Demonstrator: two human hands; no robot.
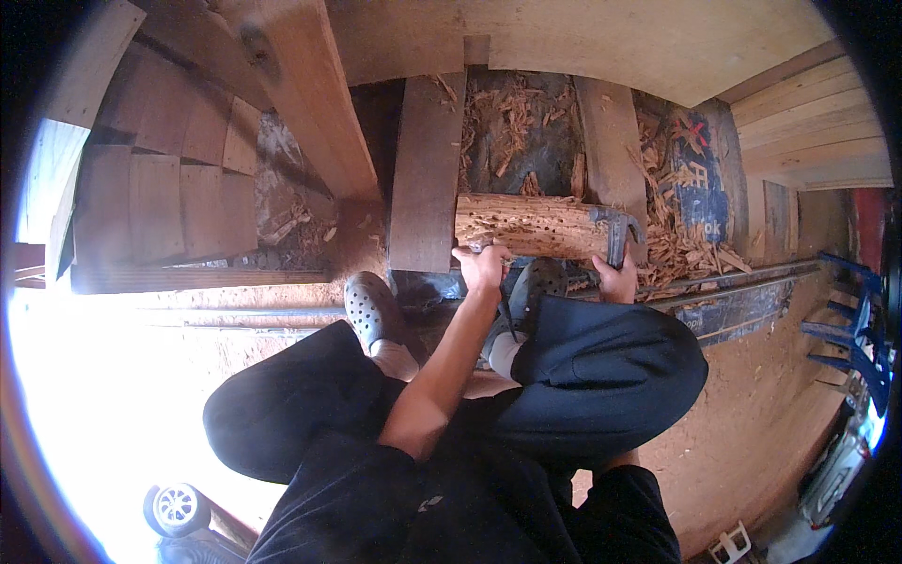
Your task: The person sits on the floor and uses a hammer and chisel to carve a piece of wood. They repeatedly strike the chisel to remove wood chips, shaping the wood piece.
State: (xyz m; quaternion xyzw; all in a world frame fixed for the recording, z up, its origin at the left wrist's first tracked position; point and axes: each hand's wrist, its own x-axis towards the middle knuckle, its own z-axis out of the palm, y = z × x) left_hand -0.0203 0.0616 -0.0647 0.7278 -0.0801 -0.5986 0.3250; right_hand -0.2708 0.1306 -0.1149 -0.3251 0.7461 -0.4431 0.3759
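Observation:
A rough, pale wooden block, pitted with dark holes, lies across two dark boards in front of my feet. My left hand is closed at its near left edge, around a slim dark tool; its lower end shows below the hand, and its exact kind is unclear. In my right hand is a claw hammer, gripped by the handle. The hammer's metal head is at the right end of the block, and whether it touches the wood I cannot tell.
Wood chips litter the ground beyond and right of the block. A slanting wooden beam stands at the upper left, near stacked planks. A long metal rail runs behind my feet. A blue plastic chair is at far right.

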